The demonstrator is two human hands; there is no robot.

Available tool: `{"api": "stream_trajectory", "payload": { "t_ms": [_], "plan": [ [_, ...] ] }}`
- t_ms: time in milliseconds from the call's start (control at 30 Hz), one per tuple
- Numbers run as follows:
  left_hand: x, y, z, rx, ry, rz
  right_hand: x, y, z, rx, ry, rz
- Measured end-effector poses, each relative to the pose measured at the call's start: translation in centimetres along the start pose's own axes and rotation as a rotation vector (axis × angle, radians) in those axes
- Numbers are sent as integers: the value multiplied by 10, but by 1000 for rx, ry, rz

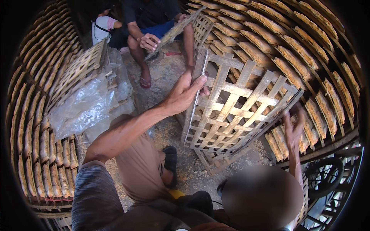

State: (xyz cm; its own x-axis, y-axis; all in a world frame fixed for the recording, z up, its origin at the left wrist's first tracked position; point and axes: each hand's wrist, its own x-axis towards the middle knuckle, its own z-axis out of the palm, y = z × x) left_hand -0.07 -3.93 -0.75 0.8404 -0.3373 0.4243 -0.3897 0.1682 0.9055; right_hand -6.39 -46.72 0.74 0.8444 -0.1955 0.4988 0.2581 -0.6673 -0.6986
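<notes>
My left hand (187,91) is closed around the upper left corner of a bamboo lattice panel (231,109), its thumb over the wooden edge strip. The panel stands tilted on edge, with open gaps between its woven slats. Below it, part of another slatted frame (210,163) rests on the floor. Near the panel's right end, my right hand (295,125) is raised with its fingers apart. Its fingertips lie in shadow, so I cannot tell whether they touch the panel. A blurred round patch covers the area below that hand.
Opposite me a seated person (152,23) holds another lattice panel (177,32) edge-on. Clear plastic sheets (86,102) and a lattice panel (79,71) are piled at left. Stacked racks with orange-brown material rise at left (34,142) and right (293,50). A wheel (324,177) is at lower right.
</notes>
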Motion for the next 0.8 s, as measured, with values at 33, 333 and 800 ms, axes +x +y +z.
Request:
{"api": "stream_trajectory", "payload": {
  "t_ms": [33, 333, 800],
  "plan": [
    [2, -6, 9, -15, -28, 0, 13, -18, -19, -200, 99, -209],
    [4, 2, 16, 56, -49, 107, 48, -178, 62, -343, -255, -573],
    [-5, 38, -46, 194, -267, -18, 46, -208, 112, -168, -141, -851]
  ]
}}
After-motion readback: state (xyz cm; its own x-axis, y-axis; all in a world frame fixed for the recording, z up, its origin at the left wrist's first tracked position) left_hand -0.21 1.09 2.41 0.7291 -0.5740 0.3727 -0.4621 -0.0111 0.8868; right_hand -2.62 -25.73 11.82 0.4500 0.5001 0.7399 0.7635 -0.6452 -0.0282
